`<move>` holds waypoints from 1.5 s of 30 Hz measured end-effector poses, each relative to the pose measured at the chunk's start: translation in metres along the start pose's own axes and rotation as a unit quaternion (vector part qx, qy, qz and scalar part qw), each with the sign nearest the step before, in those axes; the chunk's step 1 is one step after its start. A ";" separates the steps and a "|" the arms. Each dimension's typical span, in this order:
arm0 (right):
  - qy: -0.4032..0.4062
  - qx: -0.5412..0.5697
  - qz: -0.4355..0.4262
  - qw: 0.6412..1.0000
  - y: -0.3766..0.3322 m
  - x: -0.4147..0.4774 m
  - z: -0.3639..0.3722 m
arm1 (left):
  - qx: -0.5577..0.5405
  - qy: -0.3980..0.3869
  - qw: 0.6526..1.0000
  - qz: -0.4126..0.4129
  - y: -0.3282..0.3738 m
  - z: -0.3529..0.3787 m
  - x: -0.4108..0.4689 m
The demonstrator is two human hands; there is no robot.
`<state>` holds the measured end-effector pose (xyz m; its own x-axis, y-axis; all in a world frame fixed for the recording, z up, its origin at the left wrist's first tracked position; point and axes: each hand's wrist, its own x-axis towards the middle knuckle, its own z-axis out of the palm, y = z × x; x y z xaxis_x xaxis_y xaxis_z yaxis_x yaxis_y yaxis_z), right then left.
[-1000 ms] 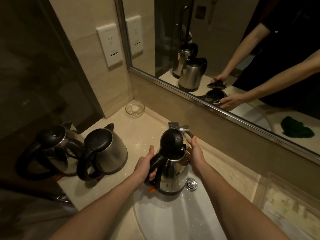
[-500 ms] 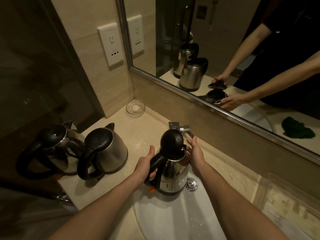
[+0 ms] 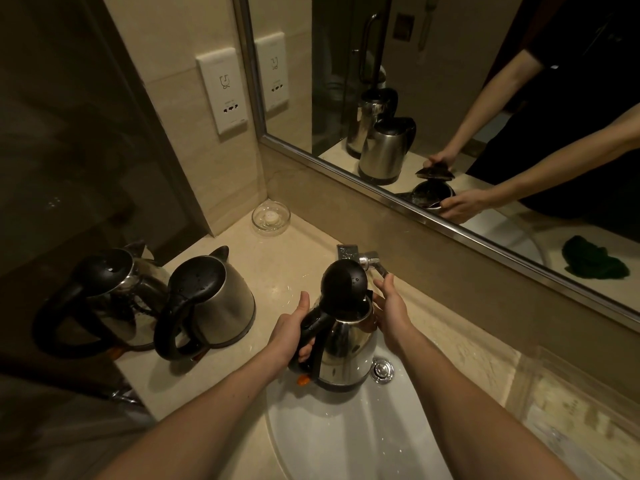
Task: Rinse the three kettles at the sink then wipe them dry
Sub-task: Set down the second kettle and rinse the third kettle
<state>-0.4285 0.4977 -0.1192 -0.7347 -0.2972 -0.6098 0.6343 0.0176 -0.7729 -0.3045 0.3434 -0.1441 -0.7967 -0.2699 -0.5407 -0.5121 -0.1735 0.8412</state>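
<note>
Fingers of the left hand [image 3: 289,333] curl round the black handle [image 3: 314,332] of the steel kettle [image 3: 346,353], upright over the sink [image 3: 329,445], lid [image 3: 344,284] raised, handle leftward; right hand [image 3: 391,308] lies straight-fingered against its rim.

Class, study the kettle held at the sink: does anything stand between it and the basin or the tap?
Nothing visible does. The left hand grips the kettle by its handle, lid open, over the sink, close before the tap.
</note>
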 end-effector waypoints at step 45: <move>0.006 -0.001 0.001 1.000 0.001 0.003 -0.001 | -0.008 0.005 1.000 -0.006 0.000 0.002 -0.002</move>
<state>-0.4311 0.4980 -0.1221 -0.7363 -0.2851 -0.6137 0.6354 0.0205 -0.7719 -0.3034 0.3463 -0.1429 -0.7873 -0.2763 -0.5512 -0.5170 -0.1914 0.8343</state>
